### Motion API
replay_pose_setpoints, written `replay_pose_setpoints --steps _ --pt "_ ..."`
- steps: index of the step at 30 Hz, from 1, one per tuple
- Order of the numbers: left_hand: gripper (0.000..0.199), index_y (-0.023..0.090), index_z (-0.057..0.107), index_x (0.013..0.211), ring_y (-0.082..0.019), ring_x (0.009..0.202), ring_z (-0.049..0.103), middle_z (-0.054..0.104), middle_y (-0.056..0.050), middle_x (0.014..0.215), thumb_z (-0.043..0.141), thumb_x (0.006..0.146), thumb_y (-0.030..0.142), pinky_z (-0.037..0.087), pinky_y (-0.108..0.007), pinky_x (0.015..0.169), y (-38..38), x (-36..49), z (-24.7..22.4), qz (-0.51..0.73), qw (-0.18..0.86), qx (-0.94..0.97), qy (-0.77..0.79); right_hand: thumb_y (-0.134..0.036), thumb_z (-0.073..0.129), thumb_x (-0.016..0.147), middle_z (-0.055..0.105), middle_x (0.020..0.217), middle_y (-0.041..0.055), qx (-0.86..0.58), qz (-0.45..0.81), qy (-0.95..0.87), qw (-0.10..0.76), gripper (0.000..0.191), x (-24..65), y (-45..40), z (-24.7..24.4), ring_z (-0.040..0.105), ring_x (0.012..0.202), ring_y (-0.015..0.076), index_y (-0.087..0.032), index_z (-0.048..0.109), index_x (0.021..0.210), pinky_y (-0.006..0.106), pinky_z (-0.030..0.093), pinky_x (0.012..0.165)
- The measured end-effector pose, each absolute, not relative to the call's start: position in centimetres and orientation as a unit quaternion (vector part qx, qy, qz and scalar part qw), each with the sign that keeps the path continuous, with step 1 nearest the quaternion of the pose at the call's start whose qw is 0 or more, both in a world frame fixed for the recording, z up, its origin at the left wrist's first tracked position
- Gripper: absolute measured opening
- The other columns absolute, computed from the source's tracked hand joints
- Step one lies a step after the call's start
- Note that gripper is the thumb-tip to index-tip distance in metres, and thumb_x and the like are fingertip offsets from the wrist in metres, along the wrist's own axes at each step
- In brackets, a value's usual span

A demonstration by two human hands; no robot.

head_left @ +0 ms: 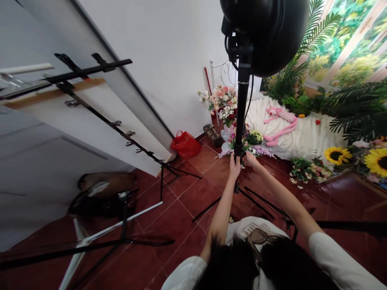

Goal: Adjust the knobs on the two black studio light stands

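Observation:
A black studio light (272, 36) with a large round head tops a black light stand (241, 106), which stands upright in front of me. My left hand (235, 164) is closed around the pole just below its black collar (238, 150). On the collar's right side, my right hand (250, 159) has its fingers closed at what looks like the locking knob, mostly hidden by the fingers. A dark cable runs down beside the upper pole. Below my hands the stand's legs (208, 208) spread over the floor.
Left, a white board (121, 125) leans on a black stand with metal clamps. A red bag (185, 144) sits by the wall. Flowers (225, 100), a pink plush toy (282, 121) on white cloth and sunflowers (338, 155) lie ahead and right. More stand legs (145, 242) cross the tiled floor (169, 225).

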State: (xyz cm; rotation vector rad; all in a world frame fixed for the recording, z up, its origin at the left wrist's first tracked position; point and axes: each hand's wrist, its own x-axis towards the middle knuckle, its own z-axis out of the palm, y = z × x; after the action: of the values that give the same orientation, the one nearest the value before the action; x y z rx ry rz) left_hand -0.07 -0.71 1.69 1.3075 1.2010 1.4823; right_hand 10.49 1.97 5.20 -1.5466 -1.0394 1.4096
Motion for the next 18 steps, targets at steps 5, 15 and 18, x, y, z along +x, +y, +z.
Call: replay_pose_setpoints --steps 5,15,18 --pt "0.057 0.016 0.058 0.121 -0.024 0.127 0.054 0.066 -0.015 0.116 0.039 0.093 0.062 0.041 -0.035 0.108 -0.8 -0.2 2.0 0.580 0.403 0.521 0.479 -0.046 0.057 0.088 0.050 0.060 -0.0053 -0.573 0.605 -0.354 0.425 0.028 10.6 1.3 5.5 0.041 0.040 0.0050 -0.020 0.051 0.078 0.018 0.034 0.038" --pt "0.051 0.017 0.058 0.118 -0.023 0.127 0.055 0.066 -0.015 0.119 0.040 0.094 0.057 0.042 -0.036 0.109 -1.1 -0.2 2.6 0.571 0.409 0.514 0.493 -0.046 0.069 0.075 0.051 0.059 -0.0065 -0.522 0.626 -0.312 0.488 0.032 10.5 1.1 5.2 0.042 0.044 0.0060 -0.022 0.048 0.076 0.018 0.034 0.042" --pt "0.050 0.017 0.058 0.118 -0.023 0.127 0.054 0.066 -0.014 0.118 0.040 0.094 0.057 0.042 -0.036 0.109 -1.2 -0.2 2.8 0.568 0.411 0.515 0.493 -0.045 0.071 0.075 0.052 0.060 -0.0068 -0.495 0.642 -0.312 0.495 0.031 10.9 1.1 4.9 0.043 0.045 0.0061 -0.023 0.049 0.078 0.018 0.036 0.044"
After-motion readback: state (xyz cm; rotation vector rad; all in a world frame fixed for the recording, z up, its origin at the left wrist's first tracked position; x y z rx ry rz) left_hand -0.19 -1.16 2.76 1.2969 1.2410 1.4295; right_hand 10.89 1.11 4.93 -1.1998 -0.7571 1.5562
